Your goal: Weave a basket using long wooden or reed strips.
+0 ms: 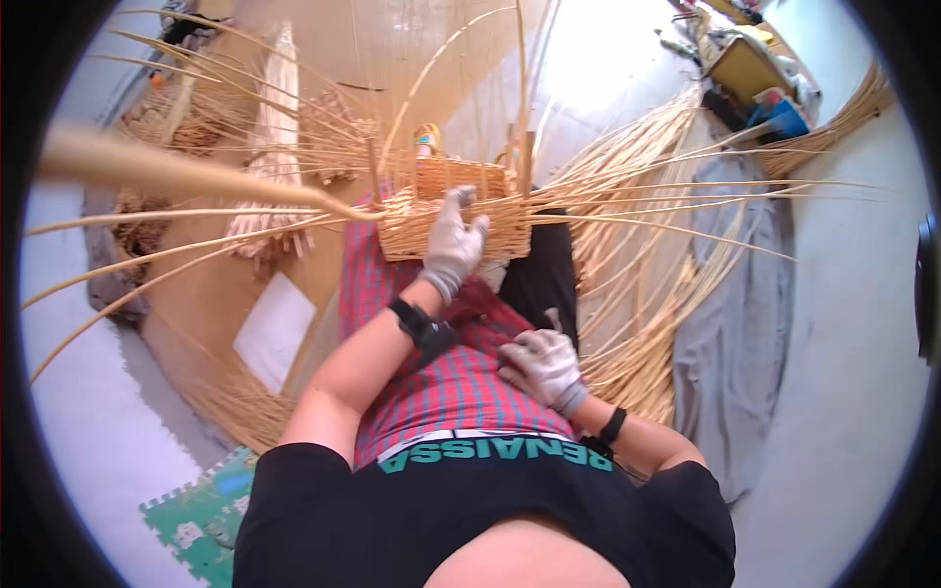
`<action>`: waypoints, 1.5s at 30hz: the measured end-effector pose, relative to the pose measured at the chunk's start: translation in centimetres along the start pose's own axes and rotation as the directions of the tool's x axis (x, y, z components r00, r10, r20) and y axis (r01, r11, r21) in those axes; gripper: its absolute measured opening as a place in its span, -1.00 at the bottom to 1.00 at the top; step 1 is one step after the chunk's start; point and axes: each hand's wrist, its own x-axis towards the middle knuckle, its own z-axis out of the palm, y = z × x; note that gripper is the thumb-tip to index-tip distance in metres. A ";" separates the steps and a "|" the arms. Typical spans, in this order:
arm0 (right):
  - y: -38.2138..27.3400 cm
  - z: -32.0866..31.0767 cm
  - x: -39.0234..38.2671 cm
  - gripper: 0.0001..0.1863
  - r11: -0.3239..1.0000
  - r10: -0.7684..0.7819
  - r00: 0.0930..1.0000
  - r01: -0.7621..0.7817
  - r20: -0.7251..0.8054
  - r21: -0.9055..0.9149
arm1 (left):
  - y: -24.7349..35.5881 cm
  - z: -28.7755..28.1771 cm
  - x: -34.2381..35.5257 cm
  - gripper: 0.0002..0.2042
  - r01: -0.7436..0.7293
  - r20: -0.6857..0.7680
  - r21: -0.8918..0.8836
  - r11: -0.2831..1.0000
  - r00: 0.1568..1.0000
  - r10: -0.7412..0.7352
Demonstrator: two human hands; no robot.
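A half-woven wicker basket (402,238) stands at my lap, with long pale rods fanning out to both sides and some arching above it. My left hand (454,243), in a whitish glove, lies against its near wall, fingers hooked over the woven edge and thumb on the near side. My right hand (544,367), gloved too, is lower, over the red checked cloth (461,397) on my lap, apart from the basket. Its fingers are curled; whatever they may hold is hidden. One thick rod (196,176) at the left comes close and looks blurred.
Loose rods (627,284) lie heaped on the right beside a grey cloth (730,323). Bundled rods (277,127) and a white sheet (275,331) are on the floor at left. A green foam mat (201,519) is at lower left. A blue container (781,116) sits far right.
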 end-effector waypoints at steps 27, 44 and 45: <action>7.6 -10.2 26.1 -0.69 0.930 0.172 0.954 -0.240 -0.246 -0.279 | 3.9 -19.5 10.9 -0.56 0.160 0.459 -0.285 0.945 0.888 -0.012; 17.2 -14.2 22.9 -0.67 0.935 0.181 0.963 -0.232 -0.202 -0.268 | 0.2 -19.3 14.1 -0.59 0.055 0.437 -0.279 0.959 0.896 0.076; 17.3 -14.0 22.7 -0.65 0.935 0.207 0.961 -0.250 -0.186 -0.251 | 0.1 -18.7 13.7 -0.54 -0.017 0.401 -0.295 0.955 0.905 0.140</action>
